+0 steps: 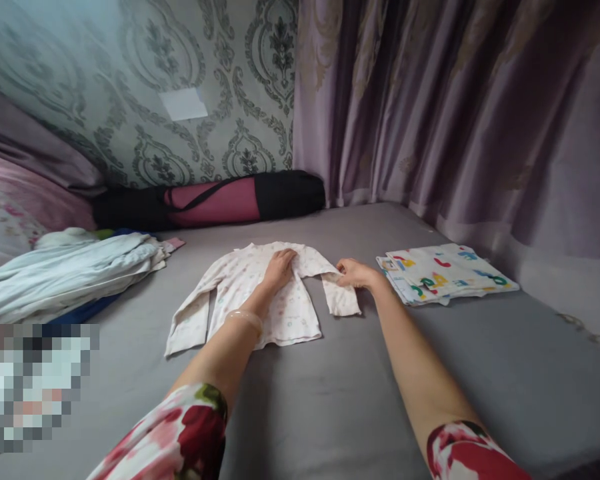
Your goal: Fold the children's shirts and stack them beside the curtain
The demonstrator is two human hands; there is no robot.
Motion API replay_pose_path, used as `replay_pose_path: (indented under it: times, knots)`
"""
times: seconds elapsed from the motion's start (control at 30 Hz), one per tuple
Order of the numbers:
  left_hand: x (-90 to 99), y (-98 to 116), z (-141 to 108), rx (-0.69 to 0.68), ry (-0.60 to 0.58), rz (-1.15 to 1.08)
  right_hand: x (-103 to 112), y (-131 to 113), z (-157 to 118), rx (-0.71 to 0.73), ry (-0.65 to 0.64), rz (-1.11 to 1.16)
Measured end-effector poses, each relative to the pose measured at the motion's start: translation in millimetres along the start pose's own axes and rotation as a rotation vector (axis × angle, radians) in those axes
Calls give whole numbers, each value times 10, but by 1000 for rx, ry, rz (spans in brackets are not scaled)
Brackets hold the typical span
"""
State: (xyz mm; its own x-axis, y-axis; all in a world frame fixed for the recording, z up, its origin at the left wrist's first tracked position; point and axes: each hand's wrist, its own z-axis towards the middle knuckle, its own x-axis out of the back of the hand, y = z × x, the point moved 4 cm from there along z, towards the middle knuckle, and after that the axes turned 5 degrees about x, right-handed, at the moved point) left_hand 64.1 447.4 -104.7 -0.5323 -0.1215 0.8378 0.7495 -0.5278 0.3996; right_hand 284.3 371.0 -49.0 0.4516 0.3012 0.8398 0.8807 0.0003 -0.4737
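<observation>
A small white long-sleeved shirt (300, 313) with a faint print lies spread on the grey bed sheet (320, 413). My left hand (280, 267) rests flat on its upper chest, fingers stretched toward the collar. At the shirt's right sleeve, my right hand (356, 272) pinches the fabric near the bend, where the cuff end hangs down toward me. The left sleeve (193, 320) lies bent outward on the sheet. A bracelet circles my left wrist.
Folded clothes with a colourful print (450, 270) lie to the right. A heap of light clothes (75, 267) is at the left. Along the wall rests a long black and dark-pink bag (215, 200). Purple curtains (405, 100) hang at the right edge of the bed.
</observation>
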Motion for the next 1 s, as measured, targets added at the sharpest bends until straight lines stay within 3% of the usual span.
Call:
replay_pose_path:
  times: [0.13,0.2,0.33,0.4,0.57,0.8,1.0]
  knots:
    - [-1,31,7,-2,-17,40,323,-82,-165,62,404,-204]
    - [-2,40,4,-1,-27,55,425,-129,-269,71,486,-314]
    - [-3,48,-5,12,-37,85,412,15,-314,-84,150,-405]
    - [-1,55,-8,12,-43,90,423,155,-293,-159,77,-375]
    - [5,63,-4,19,-57,86,457,426,-167,-242,205,-259]
    - [-27,42,5,13,-65,85,260,588,-24,-240,248,-378]
    - [-5,-4,173,86,-120,57,380,684,-48,-241,400,-241]
